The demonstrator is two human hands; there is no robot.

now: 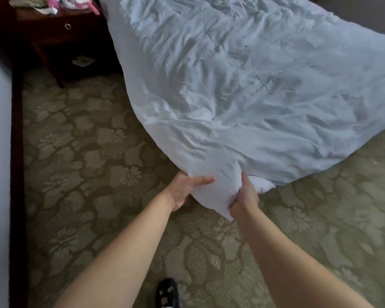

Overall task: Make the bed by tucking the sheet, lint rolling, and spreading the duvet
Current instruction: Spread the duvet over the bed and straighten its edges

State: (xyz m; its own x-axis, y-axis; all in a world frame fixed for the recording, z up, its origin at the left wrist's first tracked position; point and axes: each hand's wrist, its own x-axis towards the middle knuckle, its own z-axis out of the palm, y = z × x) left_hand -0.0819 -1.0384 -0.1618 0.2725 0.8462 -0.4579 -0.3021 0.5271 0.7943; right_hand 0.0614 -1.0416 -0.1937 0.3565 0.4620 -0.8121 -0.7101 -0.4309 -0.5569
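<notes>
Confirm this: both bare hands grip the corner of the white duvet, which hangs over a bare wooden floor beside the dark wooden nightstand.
Not quite. The head view shows the floor is a green floral-patterned carpet, not bare wood. The rest holds: the left hand and right hand both grip the corner of the white crumpled duvet, with the dark wooden nightstand beside the bed.

Both arms outstretched; left hand (183,188), right hand (245,197) gripping, fingers curled.

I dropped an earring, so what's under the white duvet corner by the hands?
Patterned carpet shows around the duvet corner gripped by the left hand and right hand. Whatever lies beneath the duvet is covered.
</notes>
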